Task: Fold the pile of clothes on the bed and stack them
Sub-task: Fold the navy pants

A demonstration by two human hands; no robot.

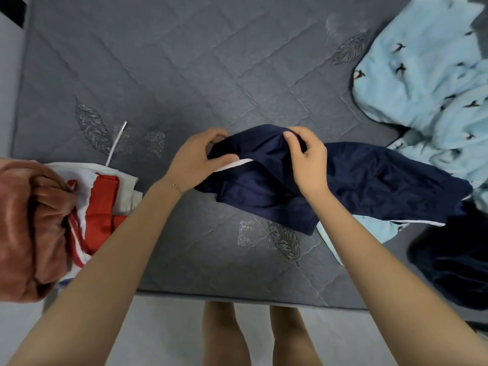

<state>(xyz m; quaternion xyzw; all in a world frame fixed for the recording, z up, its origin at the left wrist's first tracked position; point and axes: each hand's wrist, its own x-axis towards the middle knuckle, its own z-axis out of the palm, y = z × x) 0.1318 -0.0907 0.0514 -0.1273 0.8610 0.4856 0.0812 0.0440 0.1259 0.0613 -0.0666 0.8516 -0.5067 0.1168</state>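
Near the front edge of the bed (158, 62), the left grip (195, 158) and the right grip (307, 157) each pinched the navy garment (375, 180), which lay stretched toward the light-blue clothes (422, 83) at its right edge.

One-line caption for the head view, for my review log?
Folding laundry: left hand and right hand grip a navy garment on the grey mattress, light blue clothing beside it.

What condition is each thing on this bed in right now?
Navy garment: unfolded, partly lifted.
Left hand: gripping the navy garment.
Right hand: gripping the navy garment.
Light blue garment: crumpled, unfolded.
Rust velvet garment: bunched.
Red-and-white garment: partly beneath it.
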